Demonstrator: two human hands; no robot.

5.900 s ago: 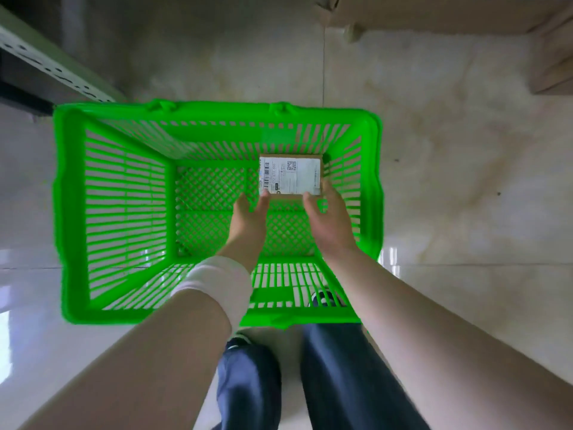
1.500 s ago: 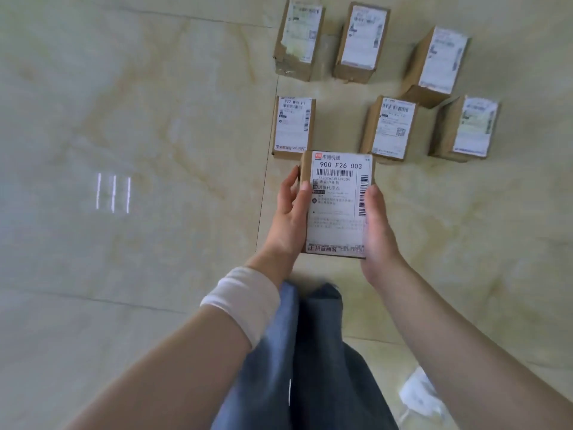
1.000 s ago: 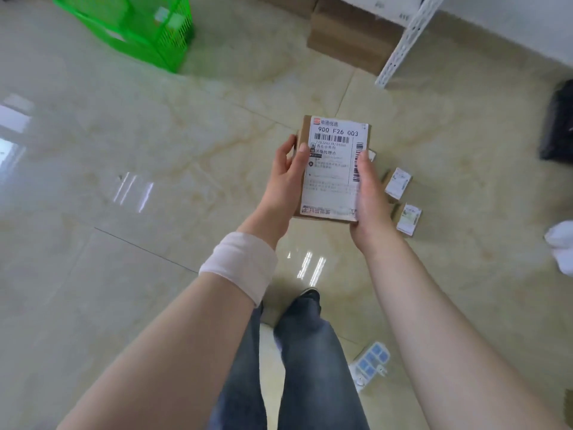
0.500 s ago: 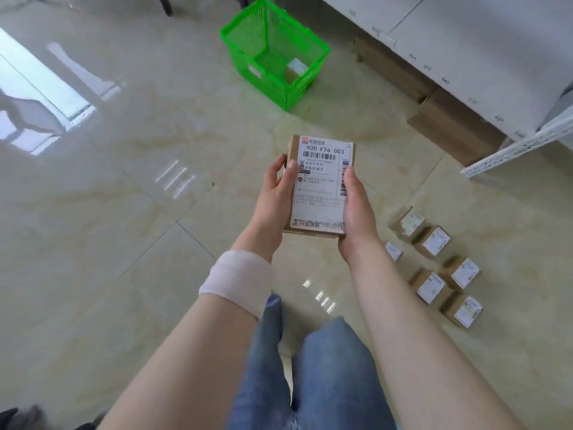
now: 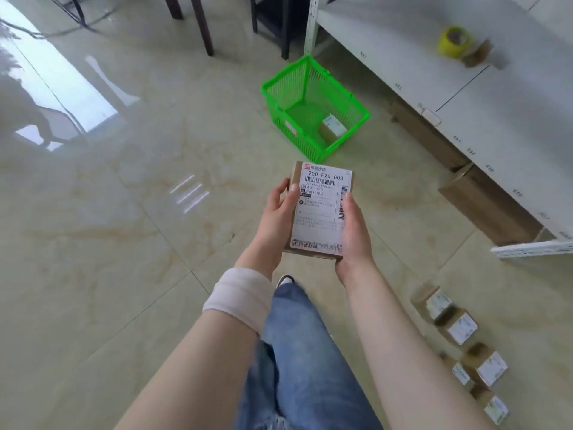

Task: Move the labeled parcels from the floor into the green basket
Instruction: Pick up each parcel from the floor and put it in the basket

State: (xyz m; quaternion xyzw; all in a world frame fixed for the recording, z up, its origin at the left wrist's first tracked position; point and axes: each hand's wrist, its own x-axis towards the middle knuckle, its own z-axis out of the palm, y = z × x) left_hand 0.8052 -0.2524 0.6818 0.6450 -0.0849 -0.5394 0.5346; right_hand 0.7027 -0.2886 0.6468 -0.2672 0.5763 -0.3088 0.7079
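I hold a brown cardboard parcel (image 5: 319, 209) with a white shipping label facing up, at chest height over the floor. My left hand (image 5: 277, 218) grips its left edge and my right hand (image 5: 353, 234) grips its right edge. The green basket (image 5: 279, 97) stands on the floor ahead, slightly right, with one labeled parcel (image 5: 331, 130) lying inside it. Several more labeled parcels (image 5: 459, 327) sit on the floor at the lower right.
A white metal shelf unit (image 5: 465, 97) runs along the right, with brown cardboard boxes (image 5: 486, 206) under it and a yellow tape roll (image 5: 454, 41) on top. Dark furniture legs (image 5: 201, 26) stand beyond the basket. My legs in jeans (image 5: 297, 352) are below.
Since 1.5 s ago I lifted the parcel off the floor group and turned toward the basket, which is now nearer and more centred. Both hands keep the same grip.
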